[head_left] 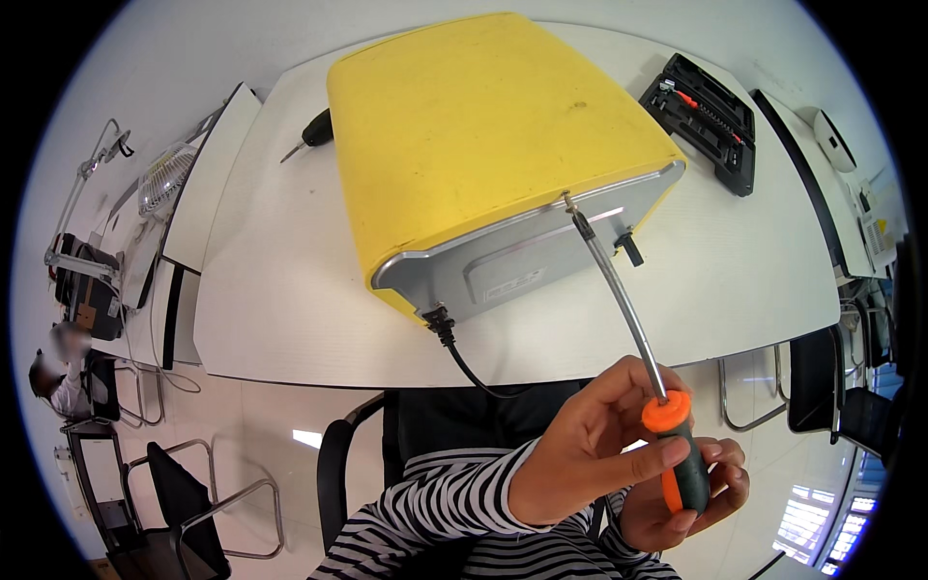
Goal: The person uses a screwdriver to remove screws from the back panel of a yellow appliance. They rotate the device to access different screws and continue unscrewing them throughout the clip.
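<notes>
A yellow boxy appliance [493, 126] with a silver panel [522, 261] facing me sits on the white table [271, 300]. A black power cord [464, 362] comes out of its lower left. My left hand [590, 454] and my right hand [715, 483] are both closed around the orange-and-dark-green handle of a screwdriver [686, 478], left thumb lying across it. The screwdriver's long metal shaft [619, 290] runs up to the panel's top edge, its tip at what looks like a small screw there.
A dark driver tool [316, 130] lies left of the appliance, an open black tool case [706, 126] to the right. Side desks hold a fan [166, 179] and a lamp [85, 261]. A seated person [58, 387] is at far left, near a black chair [169, 503].
</notes>
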A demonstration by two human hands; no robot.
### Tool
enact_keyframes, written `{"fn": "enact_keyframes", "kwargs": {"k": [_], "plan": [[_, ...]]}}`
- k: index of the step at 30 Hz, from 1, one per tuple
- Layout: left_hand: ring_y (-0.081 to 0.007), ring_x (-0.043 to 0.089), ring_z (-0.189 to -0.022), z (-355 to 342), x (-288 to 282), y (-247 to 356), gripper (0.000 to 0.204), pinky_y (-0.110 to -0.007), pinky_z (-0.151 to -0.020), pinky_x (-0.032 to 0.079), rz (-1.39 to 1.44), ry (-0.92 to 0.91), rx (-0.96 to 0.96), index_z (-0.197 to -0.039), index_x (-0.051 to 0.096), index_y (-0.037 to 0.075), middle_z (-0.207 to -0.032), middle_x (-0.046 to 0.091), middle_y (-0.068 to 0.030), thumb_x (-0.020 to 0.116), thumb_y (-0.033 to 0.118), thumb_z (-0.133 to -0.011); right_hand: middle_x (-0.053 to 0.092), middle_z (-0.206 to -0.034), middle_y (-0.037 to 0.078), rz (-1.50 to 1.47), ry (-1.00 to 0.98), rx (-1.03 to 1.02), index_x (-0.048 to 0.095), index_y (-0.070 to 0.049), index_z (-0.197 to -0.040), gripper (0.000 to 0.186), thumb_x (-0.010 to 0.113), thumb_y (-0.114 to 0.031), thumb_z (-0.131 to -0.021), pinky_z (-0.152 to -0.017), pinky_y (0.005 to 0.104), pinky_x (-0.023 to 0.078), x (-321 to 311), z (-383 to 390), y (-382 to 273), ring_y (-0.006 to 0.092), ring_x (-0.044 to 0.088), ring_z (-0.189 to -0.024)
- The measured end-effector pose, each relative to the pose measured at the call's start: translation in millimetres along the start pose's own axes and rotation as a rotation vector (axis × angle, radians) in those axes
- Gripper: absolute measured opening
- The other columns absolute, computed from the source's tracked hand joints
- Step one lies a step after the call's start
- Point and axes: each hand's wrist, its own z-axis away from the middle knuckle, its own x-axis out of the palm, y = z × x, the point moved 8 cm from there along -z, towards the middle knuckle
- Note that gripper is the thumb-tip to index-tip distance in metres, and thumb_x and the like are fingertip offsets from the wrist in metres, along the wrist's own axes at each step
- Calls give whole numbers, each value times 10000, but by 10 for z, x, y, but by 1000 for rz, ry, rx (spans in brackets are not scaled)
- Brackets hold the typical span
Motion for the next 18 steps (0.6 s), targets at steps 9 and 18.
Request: {"fn": "enact_keyframes", "kwargs": {"k": [9, 18], "plan": [[-157, 473, -904, -4, -4, 1, 355, -303, -810, 391, 6, -8, -14, -1034, 393, 25, -918, 482, -95, 587, 45, -738, 362, -947, 165, -65, -81, 28, 314, -25, -1101, 465, 469, -297, -757, -688, 299, 403, 25, 5, 0, 190, 441, -812], [-94, 458, -872, -5, 35, 9, 217, -269, -801, 361, 6, -9, -27, -889, 393, 64, -905, 440, -23, 569, 50, -762, 349, -961, 167, -97, -120, 8, 310, -11, -1100, 487, 447, -317, -746, -752, 320, 375, 24, 9, 3, 199, 422, -904]]}}
